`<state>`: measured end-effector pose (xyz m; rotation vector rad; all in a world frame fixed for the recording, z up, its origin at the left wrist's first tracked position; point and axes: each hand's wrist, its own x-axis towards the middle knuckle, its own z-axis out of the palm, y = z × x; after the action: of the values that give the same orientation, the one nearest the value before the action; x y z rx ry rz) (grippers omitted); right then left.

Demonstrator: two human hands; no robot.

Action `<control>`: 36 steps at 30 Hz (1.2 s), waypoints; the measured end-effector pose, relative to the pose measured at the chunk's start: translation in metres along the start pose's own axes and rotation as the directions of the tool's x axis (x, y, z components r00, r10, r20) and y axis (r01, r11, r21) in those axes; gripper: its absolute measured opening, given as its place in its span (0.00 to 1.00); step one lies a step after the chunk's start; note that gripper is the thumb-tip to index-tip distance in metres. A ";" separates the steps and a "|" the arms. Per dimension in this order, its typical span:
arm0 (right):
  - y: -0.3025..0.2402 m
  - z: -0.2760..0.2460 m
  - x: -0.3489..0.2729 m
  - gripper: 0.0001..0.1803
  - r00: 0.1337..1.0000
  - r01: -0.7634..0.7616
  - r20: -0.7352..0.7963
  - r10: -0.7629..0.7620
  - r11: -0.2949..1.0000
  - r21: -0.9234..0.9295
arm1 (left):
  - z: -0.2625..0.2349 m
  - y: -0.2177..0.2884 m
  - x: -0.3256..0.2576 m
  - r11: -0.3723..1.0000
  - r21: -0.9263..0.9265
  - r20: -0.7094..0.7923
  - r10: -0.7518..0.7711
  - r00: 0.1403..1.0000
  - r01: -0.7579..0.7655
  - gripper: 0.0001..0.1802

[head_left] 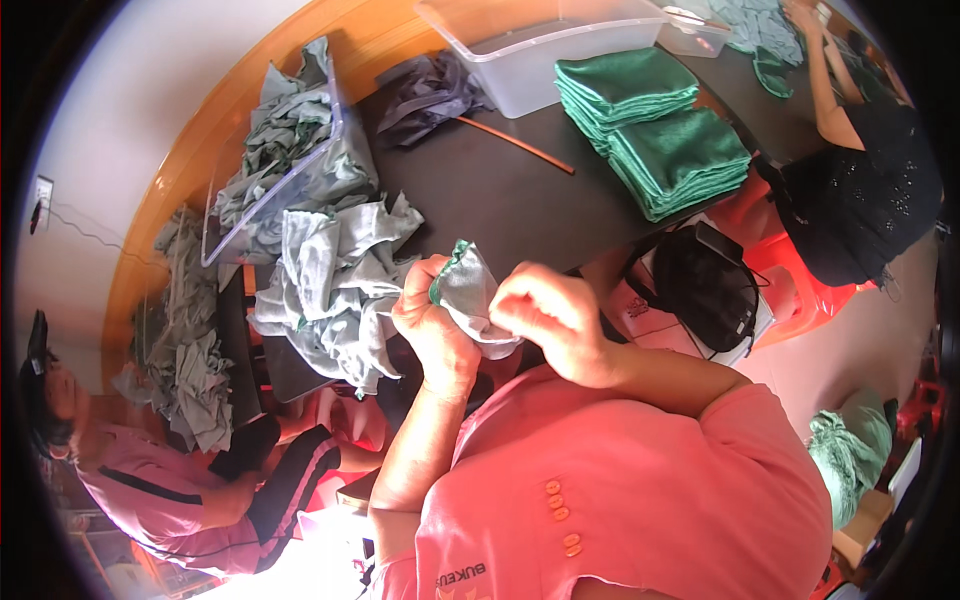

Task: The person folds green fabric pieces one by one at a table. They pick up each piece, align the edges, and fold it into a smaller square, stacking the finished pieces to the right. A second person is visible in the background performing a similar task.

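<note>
In front of my chest, both hands hold one pale grey cloth piece (468, 290) with a green gathered edge; it looks like a small pouch turned inside out, though I cannot be sure. My left hand (435, 325) is closed around its left side, by the green edge. My right hand (555, 315) is closed at the cloth's right side, fingers bent in a pinch. A loose heap of similar pale cloth pieces (335, 280) lies on the table just left of my left hand. Beyond my right hand stand two neat stacks of shiny green cloth (680, 160).
A see-through box (340, 165) overflows with grey-green cloth at the left. Another plastic box (520, 75), a dark crumpled bag (430, 95) and a thin brown stick (515, 145) are on the dark table (480, 195). A black bag (705, 285) sits at right. People sit on both sides.
</note>
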<state>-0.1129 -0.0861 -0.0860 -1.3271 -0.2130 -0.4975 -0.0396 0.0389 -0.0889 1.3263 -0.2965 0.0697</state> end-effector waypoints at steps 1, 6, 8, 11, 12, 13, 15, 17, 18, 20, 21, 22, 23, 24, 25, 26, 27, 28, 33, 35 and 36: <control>-0.001 -0.006 0.004 0.06 0.993 -0.113 -0.023 0.113 0.994 -0.011 | -0.003 0.000 0.000 1.000 0.009 -0.035 -0.020 0.999 0.021 0.06; -0.007 -0.010 0.030 0.07 0.957 -0.288 -0.017 0.291 0.952 0.101 | -0.006 -0.001 -0.003 0.999 -0.026 -0.040 0.034 0.999 -0.035 0.12; -0.009 -0.012 0.037 0.06 0.935 -0.355 0.037 0.354 0.921 0.157 | 0.008 0.011 -0.006 0.998 -0.040 0.024 0.041 0.999 -0.040 0.14; -0.012 -0.015 0.047 0.04 0.901 -0.434 0.070 0.429 0.880 0.191 | 0.015 0.026 -0.009 0.995 0.052 0.098 0.077 0.992 -0.083 0.18; -0.008 -0.018 0.049 0.04 0.876 -0.482 0.140 0.461 0.839 0.254 | 0.007 0.020 -0.008 0.966 0.178 0.139 0.167 0.976 -0.190 0.17; -0.006 -0.022 0.052 0.03 0.853 -0.522 0.205 0.480 0.797 0.304 | 0.001 0.014 -0.003 0.910 0.280 0.193 0.258 0.947 -0.305 0.16; -0.009 -0.024 0.057 0.03 0.809 -0.585 0.262 0.526 0.766 0.266 | -0.001 0.017 0.001 0.840 0.267 0.305 0.392 0.868 -0.473 0.10; -0.015 -0.025 0.064 0.03 0.796 -0.580 0.359 0.487 0.783 0.223 | 0.003 0.029 -0.003 0.866 0.214 0.286 0.387 0.877 -0.452 0.07; -0.018 -0.026 0.067 0.03 0.804 -0.562 0.370 0.466 0.798 0.218 | 0.008 0.032 -0.004 0.879 0.187 0.271 0.382 0.884 -0.438 0.07; -0.023 -0.024 0.069 0.03 0.827 -0.519 0.363 0.429 0.831 0.201 | 0.013 0.037 -0.001 0.870 0.195 0.204 0.416 0.886 -0.453 0.08; -0.015 -0.019 0.063 0.04 0.933 -0.330 0.212 0.291 0.927 0.178 | 0.014 0.037 0.003 0.865 0.176 0.149 0.449 0.881 -0.470 0.10; -0.013 -0.010 0.057 0.05 0.985 -0.169 0.037 0.167 0.985 0.042 | 0.015 0.038 0.005 0.889 0.169 0.044 0.424 0.904 -0.426 0.08; -0.012 -0.003 0.051 0.08 0.993 -0.025 -0.117 0.010 0.992 -0.121 | 0.012 0.040 0.011 0.893 0.192 0.004 0.414 0.910 -0.407 0.07; -0.019 0.010 0.044 0.13 0.994 -0.070 -0.089 0.061 0.992 -0.107 | 0.012 0.043 0.014 0.865 0.255 0.002 0.446 0.895 -0.432 0.08; -0.012 0.024 0.034 0.14 0.989 -0.111 -0.089 0.118 0.991 0.078 | 0.017 0.042 0.016 0.845 0.295 0.013 0.463 0.886 -0.446 0.09; 0.002 0.041 0.034 0.14 0.982 -0.011 -0.185 0.027 0.996 0.086 | 0.024 0.041 0.019 0.822 0.336 0.025 0.480 0.877 -0.460 0.10; 0.013 0.053 0.033 0.15 0.960 0.083 -0.273 -0.056 0.993 0.088 | 0.033 0.039 0.021 0.733 0.358 0.074 0.595 0.800 -0.578 0.13; 0.001 0.047 0.041 0.15 0.967 -0.106 -0.213 0.141 0.980 0.167 | 0.034 0.037 0.023 0.806 0.333 -0.003 0.520 0.854 -0.490 0.13; 0.016 0.002 0.080 0.10 0.883 0.352 -0.155 -0.442 0.844 -0.405 | 0.030 0.036 0.018 0.996 -0.025 -0.131 0.081 0.988 -0.085 0.14; 0.004 -0.015 0.092 0.11 0.868 0.363 -0.052 -0.494 0.702 -0.612 | 0.027 0.034 -0.001 0.992 -0.111 0.069 -0.059 0.996 0.066 0.09; 0.003 -0.020 0.098 0.12 0.854 0.408 -0.001 -0.519 0.672 -0.618 | 0.024 0.035 -0.009 0.975 -0.125 0.114 -0.167 0.979 0.181 0.08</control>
<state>-0.0283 -0.1270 -0.0514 -1.8482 -0.2606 -1.1998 -0.0601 0.0250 -0.0527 1.2183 -0.2662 -0.1648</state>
